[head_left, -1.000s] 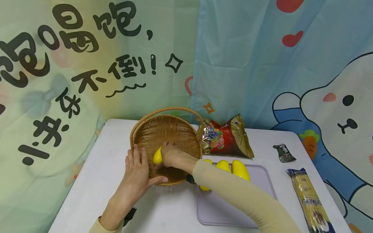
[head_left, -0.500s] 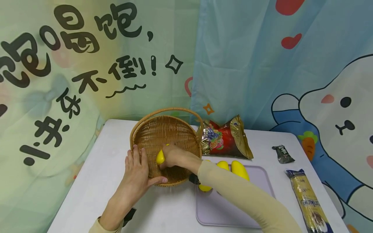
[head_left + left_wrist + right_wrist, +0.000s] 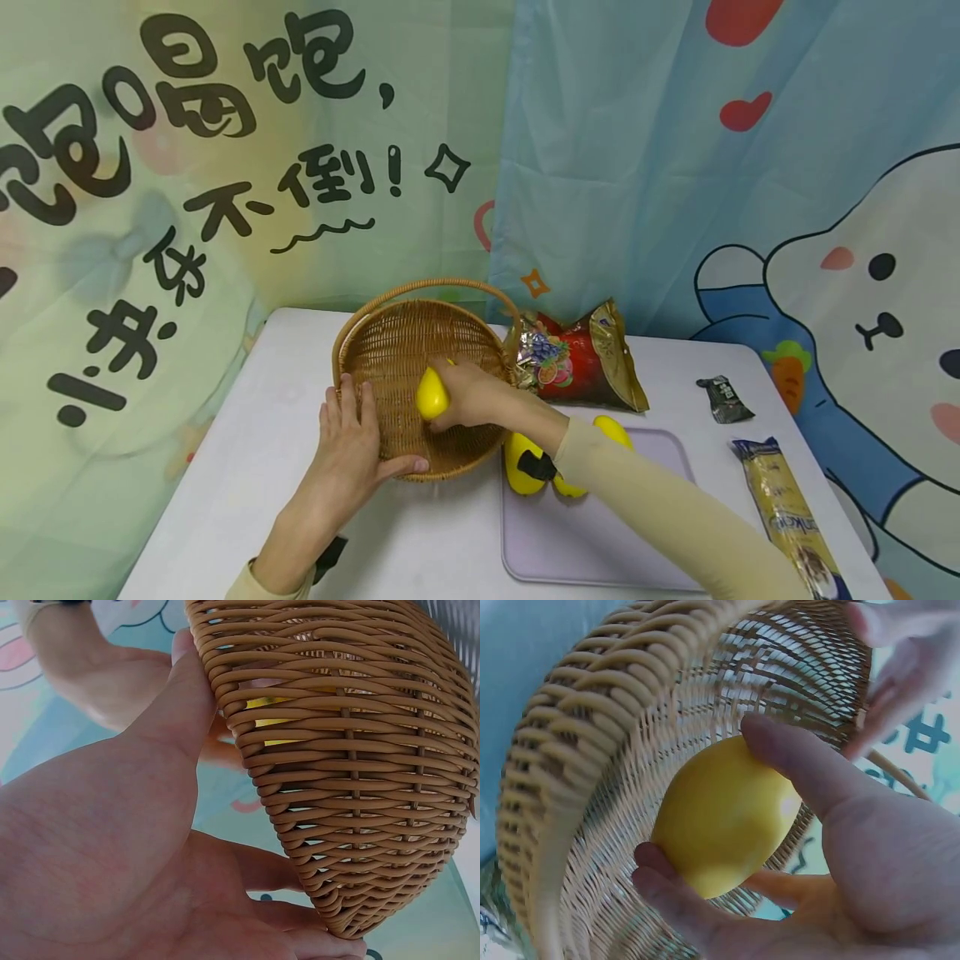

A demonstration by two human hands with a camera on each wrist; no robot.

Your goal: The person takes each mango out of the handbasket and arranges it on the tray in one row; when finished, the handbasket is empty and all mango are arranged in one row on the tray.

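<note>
My right hand grips a yellow mango within the opening of a brown wicker basket. In the right wrist view, thumb and fingertips pinch the smooth yellow mango from both sides, the basket's woven wall behind it. My left hand rests against the basket's left rim with its fingers straight and thumb spread along the front edge. Seen from the left wrist, the thumb and fingers touch the wicker rim. More yellow mangoes lie on a pale purple tray, partly covered by my right forearm.
Behind the tray lies a red and gold snack bag, beside the basket's right side. At the table's right are a small dark packet and a long gold packet. A printed cloth backdrop hangs behind the white table.
My right hand has shifted to the right across the basket with the mango in its grip. The left hand has stayed at the basket's rim.
</note>
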